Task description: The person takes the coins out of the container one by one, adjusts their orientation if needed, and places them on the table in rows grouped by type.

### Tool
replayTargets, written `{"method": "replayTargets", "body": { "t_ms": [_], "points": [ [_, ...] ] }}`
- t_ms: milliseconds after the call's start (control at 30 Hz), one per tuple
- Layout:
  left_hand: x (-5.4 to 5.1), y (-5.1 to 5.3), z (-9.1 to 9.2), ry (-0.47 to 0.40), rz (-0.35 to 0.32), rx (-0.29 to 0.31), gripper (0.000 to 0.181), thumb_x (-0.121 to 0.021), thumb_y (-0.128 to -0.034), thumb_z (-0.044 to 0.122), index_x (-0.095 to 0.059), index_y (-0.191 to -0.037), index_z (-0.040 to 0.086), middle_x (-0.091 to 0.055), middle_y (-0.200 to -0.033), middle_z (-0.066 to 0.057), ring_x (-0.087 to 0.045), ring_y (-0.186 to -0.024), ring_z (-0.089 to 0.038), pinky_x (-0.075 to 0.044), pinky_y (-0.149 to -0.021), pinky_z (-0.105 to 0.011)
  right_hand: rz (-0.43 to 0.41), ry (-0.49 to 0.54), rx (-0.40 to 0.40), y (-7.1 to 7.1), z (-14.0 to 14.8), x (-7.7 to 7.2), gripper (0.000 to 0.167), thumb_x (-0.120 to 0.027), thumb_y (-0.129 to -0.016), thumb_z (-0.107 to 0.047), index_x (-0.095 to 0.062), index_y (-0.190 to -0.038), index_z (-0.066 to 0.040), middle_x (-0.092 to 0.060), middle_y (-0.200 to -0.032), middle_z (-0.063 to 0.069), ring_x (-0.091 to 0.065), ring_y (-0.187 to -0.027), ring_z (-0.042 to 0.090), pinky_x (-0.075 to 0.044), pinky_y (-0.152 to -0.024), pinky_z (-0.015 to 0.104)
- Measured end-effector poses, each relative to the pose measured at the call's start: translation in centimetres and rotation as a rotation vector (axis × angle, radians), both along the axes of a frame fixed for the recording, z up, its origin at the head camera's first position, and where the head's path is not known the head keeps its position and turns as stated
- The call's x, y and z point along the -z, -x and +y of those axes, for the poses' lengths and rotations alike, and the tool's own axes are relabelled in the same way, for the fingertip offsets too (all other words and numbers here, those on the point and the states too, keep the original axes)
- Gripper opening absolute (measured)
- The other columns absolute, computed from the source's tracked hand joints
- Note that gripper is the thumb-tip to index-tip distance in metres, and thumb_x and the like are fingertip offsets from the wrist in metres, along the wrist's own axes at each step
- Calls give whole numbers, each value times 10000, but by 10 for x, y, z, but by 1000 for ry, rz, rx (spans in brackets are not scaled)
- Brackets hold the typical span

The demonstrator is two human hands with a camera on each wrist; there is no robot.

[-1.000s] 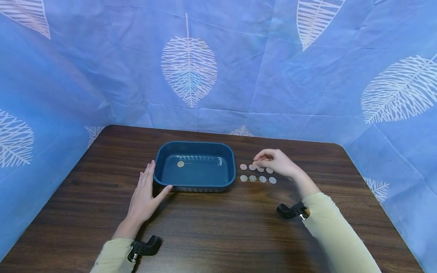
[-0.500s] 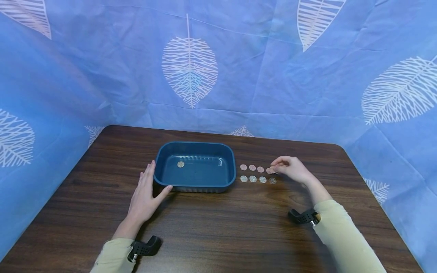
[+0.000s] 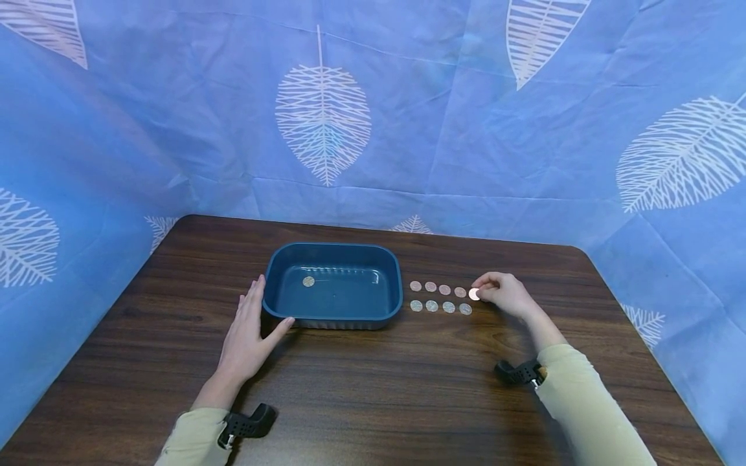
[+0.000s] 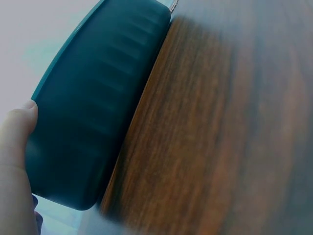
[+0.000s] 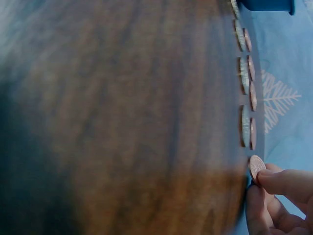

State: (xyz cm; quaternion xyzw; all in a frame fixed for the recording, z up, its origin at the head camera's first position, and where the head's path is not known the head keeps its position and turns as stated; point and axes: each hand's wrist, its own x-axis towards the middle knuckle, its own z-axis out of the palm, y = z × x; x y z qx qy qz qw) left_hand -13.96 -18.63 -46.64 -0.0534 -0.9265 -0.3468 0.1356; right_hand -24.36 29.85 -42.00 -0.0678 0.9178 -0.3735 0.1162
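My right hand [image 3: 508, 294] pinches a copper-coloured coin [image 5: 256, 168] between thumb and finger, at the right end of a row of copper-coloured coins [image 3: 445, 290]. In front of that row lies a second row of silvery coins [image 3: 448, 307]. On the other side, my left hand [image 3: 247, 333] rests against the left end of a blue plastic tub [image 3: 332, 323], its fingers straight along the side and the thumb at the near corner. One coin [image 3: 308, 281] lies inside the tub, left of its middle. In the left wrist view the thumb [image 4: 19, 127] touches the tub's wall.
Everything stands on a dark wood-grain table [image 3: 373, 401]. A blue cloth [image 3: 408, 116] with white leaf prints hangs behind the table and at both sides. The tub stands directly left of the coin rows.
My right hand has moved right along the back row with the coin, and has brought it down to the row's right end. The left hand and the tub have stayed put.
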Motion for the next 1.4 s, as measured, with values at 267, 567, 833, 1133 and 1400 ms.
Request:
{"method": "replayTargets", "body": {
  "t_ms": [267, 567, 833, 1133, 1400],
  "points": [
    [1, 0, 0, -1, 5, 1, 899, -623, -889, 471, -116, -1542, 119, -181, -1568, -153, -162, -1427, -353, -138, -1128, -548, 43, -88, 29, -1, -7, 4, 174, -576, -945, -97, -647, -1052, 20, -644, -925, 137, -599, -797, 236, -480, -677, 353],
    [1, -1, 0, -4, -3, -4, 897, -621, -889, 473, -115, -1543, 124, -172, -1573, -143, -157, -1428, -352, -138, -1124, -558, 61, -114, 57, -3, -11, 6, 170, -583, -948, -105, -647, -1049, 16, -641, -931, 140, -600, -806, 245, -480, -696, 387],
    [1, 0, 1, 3, 3, -3, 897, -620, -892, 468, -107, -1544, 127, -189, -1562, -170, -162, -1428, -348, -131, -1133, -539, 72, -105, 57, -3, -11, 7, 142, -589, -937, -65, -655, -1029, 20, -664, -884, 112, -619, -781, 227, -474, -699, 360],
    [-1, 0, 1, -1, 3, -4, 891, -633, -891, 441, -126, -1538, 100, -192, -1560, -176, -165, -1425, -354, -129, -1133, -537, 76, -103, 55, -1, -10, 5, 152, -566, -943, -58, -654, -1037, 23, -669, -884, 112, -619, -784, 238, -484, -714, 388],
    [-1, 0, 1, -5, -2, 1, 890, -629, -891, 446, -120, -1541, 113, -180, -1568, -156, -153, -1431, -343, -114, -1142, -517, 159, -56, 27, 1, -30, -13, 198, -556, -950, -69, -646, -1105, 17, -657, -951, 146, -607, -855, 277, -479, -700, 398]
  ]
}}
